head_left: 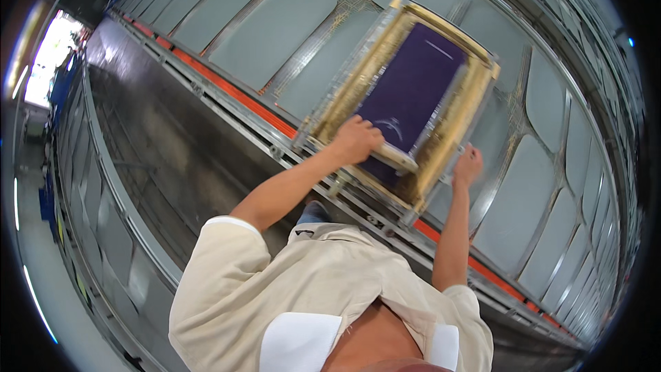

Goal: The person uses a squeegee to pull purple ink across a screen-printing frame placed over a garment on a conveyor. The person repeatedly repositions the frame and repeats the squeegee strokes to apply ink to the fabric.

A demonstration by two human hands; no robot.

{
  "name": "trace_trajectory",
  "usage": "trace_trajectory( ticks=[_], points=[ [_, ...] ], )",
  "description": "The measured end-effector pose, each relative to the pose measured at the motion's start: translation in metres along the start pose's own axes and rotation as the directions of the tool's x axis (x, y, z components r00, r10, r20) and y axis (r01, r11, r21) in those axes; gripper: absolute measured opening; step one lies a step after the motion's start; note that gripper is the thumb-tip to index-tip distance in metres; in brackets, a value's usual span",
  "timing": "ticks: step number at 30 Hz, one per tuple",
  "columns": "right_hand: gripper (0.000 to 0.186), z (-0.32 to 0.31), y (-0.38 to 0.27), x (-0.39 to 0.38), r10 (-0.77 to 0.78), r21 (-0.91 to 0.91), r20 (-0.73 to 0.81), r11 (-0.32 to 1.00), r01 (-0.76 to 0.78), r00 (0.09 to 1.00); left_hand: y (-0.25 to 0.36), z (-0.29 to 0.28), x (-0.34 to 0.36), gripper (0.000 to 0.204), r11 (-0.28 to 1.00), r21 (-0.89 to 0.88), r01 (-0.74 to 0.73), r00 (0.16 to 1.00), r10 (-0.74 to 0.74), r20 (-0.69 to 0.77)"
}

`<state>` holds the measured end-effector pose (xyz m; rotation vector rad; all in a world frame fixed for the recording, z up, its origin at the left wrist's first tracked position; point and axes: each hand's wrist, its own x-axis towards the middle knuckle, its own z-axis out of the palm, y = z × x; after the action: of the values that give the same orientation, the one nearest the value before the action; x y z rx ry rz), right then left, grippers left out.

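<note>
My left hand is closed on a squeegee with a pale bar, lying across the lower part of a purple printing screen. The screen sits in a rectangular frame whose inner border is smeared yellow-gold, with metal rails along its sides. My right hand has its fingers curled at the frame's right outer edge, appearing to grip it. The frame rests over a long table of grey rounded panels separated by shiny, gold-streaked strips.
An orange strip and a metal rail run along the table's near edge. A dark aisle floor lies at my left, where my foot shows. A second panelled table runs along the far left, with a bright opening beyond.
</note>
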<state>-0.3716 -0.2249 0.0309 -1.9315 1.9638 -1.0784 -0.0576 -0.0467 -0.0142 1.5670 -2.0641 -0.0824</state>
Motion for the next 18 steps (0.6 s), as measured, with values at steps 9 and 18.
trace_trajectory(
  ticks=[9, 18],
  points=[
    [0.034, 0.161, -0.152, -0.135, 0.333, 0.265, 0.126, 0.896, -0.355, 0.935, -0.158, -0.165, -0.144, 0.032, 0.961, 0.219, -0.167, 0.962, 0.11, 0.249],
    [0.032, 0.169, -0.136, -0.132, 0.401, 0.093, 0.142, 0.905, -0.416, 0.905, -0.177, -0.145, -0.108, 0.03, 0.964, 0.136, -0.229, 0.962, 0.202, 0.186]
  ],
)
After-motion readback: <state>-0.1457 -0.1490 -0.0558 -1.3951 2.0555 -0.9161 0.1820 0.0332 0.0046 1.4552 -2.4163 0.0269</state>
